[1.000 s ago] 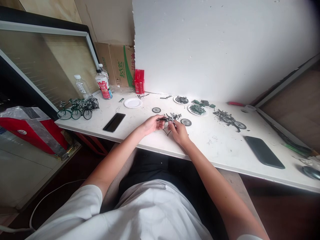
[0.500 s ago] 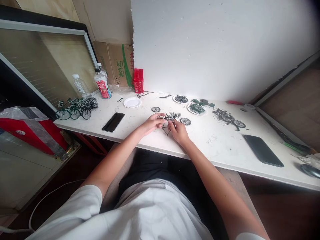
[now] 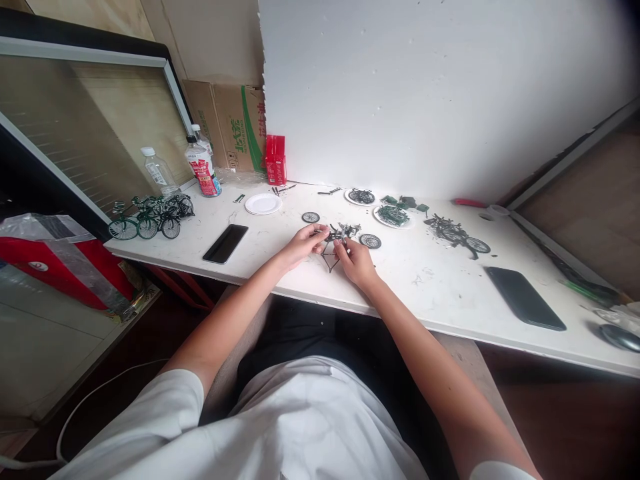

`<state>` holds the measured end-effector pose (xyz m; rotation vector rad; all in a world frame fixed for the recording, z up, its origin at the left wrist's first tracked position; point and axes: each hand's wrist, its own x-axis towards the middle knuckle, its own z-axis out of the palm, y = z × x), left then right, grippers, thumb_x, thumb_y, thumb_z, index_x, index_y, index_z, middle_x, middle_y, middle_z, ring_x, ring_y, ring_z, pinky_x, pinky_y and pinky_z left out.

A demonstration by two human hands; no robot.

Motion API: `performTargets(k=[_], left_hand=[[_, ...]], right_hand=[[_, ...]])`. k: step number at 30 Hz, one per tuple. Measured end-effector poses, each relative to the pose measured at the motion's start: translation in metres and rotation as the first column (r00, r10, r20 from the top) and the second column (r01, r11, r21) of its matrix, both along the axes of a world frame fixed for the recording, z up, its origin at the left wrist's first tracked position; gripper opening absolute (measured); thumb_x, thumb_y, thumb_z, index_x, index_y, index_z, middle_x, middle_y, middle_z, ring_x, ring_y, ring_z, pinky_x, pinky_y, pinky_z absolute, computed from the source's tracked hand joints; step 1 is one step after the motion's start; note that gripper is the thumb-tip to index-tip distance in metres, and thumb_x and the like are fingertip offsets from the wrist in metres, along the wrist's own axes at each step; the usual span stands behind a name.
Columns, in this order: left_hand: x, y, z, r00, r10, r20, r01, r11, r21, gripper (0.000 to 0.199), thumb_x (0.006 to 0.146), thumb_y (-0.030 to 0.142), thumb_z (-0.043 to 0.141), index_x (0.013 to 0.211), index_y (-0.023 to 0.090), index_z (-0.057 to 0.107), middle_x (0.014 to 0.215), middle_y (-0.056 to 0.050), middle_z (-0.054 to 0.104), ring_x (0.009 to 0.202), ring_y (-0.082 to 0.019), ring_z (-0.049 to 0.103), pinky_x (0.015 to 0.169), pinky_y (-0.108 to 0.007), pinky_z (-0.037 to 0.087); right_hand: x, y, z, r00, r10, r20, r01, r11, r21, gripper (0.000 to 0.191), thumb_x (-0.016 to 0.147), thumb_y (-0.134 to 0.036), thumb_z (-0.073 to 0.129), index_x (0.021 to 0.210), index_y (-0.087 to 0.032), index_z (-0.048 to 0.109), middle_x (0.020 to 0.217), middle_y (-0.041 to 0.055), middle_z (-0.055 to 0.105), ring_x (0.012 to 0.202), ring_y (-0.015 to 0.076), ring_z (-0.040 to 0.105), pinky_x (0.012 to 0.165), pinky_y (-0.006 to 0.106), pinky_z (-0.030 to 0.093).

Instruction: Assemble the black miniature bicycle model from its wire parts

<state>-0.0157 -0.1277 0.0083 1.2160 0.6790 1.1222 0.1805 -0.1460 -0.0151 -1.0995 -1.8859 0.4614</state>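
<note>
My left hand (image 3: 306, 244) is closed in a pinch at the left end of a dark model bicycle part (image 3: 345, 231). My right hand (image 3: 357, 262) grips the same assembly from the right, thumb on top. The exact pieces under my fingertips are too small to make out. A thin dark model bicycle frame (image 3: 331, 264) shows just below, between the two hands. One loose spoked wheel (image 3: 311, 217) lies beyond my left hand, and another wheel (image 3: 371, 241) is close by my right hand.
Assembled model bicycles (image 3: 145, 223) stand at the left near bottles (image 3: 204, 170) and a phone (image 3: 225, 243). Behind are an empty white plate (image 3: 263, 204), a plate of green parts (image 3: 393, 215) and a plate of wheels (image 3: 361, 196). Dark parts (image 3: 453, 235) and a black slab (image 3: 525, 297) lie right.
My left thumb and fingers have drawn together over the part's left end. The thin frame below shows more. My right hand has hardly moved; the view has shifted slightly.
</note>
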Motion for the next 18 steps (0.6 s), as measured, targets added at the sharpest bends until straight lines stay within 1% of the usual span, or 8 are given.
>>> performTargets(k=[4,9,12,15,18], left_hand=[[-0.0007,0.002,-0.0032,1.0,0.018,-0.006,-0.018,1.0,-0.018,0.045,0.082,0.05,0.086,0.103,0.017,0.064,0.075,0.003,0.05,0.064,-0.008,0.05,0.062,-0.024,0.039],[-0.0029,0.0035,-0.0068,0.999,0.03,-0.027,-0.031,0.999,-0.035,0.043,0.084,0.052,0.084,0.101,0.017,0.064,0.075,0.002,0.057,0.067,-0.01,0.056,0.067,-0.025,0.046],[-0.0031,0.0049,-0.009,0.998,0.045,-0.053,-0.047,0.999,-0.025,0.043,0.084,0.053,0.082,0.096,0.016,0.064,0.079,0.0,0.061,0.068,-0.01,0.059,0.071,-0.026,0.048],[-0.0019,0.0063,-0.0104,0.994,0.093,-0.061,-0.095,0.995,-0.021,0.047,0.08,0.056,0.084,0.098,0.016,0.066,0.086,-0.001,0.065,0.069,-0.01,0.061,0.07,-0.025,0.048],[-0.0002,0.0064,-0.0103,0.988,0.14,-0.061,-0.14,0.99,-0.002,0.052,0.075,0.059,0.087,0.099,0.016,0.068,0.097,-0.003,0.068,0.076,-0.01,0.064,0.072,-0.025,0.049]], right_hand=[[-0.0004,-0.0002,0.0003,1.0,0.005,0.012,-0.005,1.0,-0.003,0.048,0.107,-0.059,0.045,0.079,-0.023,0.061,0.077,0.0084,0.075,0.071,0.0234,0.067,0.069,0.035,0.045],[-0.0004,-0.0014,0.0011,0.999,0.028,0.021,-0.027,0.999,-0.021,0.049,0.107,-0.059,0.045,0.078,-0.023,0.061,0.076,0.0082,0.074,0.068,0.0225,0.065,0.068,0.036,0.044],[-0.0003,-0.0018,0.0012,0.999,0.036,0.015,-0.035,0.999,-0.034,0.051,0.107,-0.062,0.045,0.077,-0.023,0.061,0.075,0.0081,0.074,0.068,0.0228,0.066,0.068,0.036,0.045],[-0.0002,-0.0015,0.001,0.999,0.041,-0.004,-0.041,0.998,-0.047,0.051,0.106,-0.063,0.046,0.079,-0.023,0.061,0.076,0.0079,0.075,0.07,0.0232,0.067,0.069,0.036,0.046],[0.0,-0.0009,0.0006,0.999,0.039,-0.023,-0.04,0.997,-0.059,0.053,0.106,-0.064,0.046,0.079,-0.022,0.064,0.076,0.0075,0.075,0.07,0.0231,0.068,0.07,0.036,0.047]])
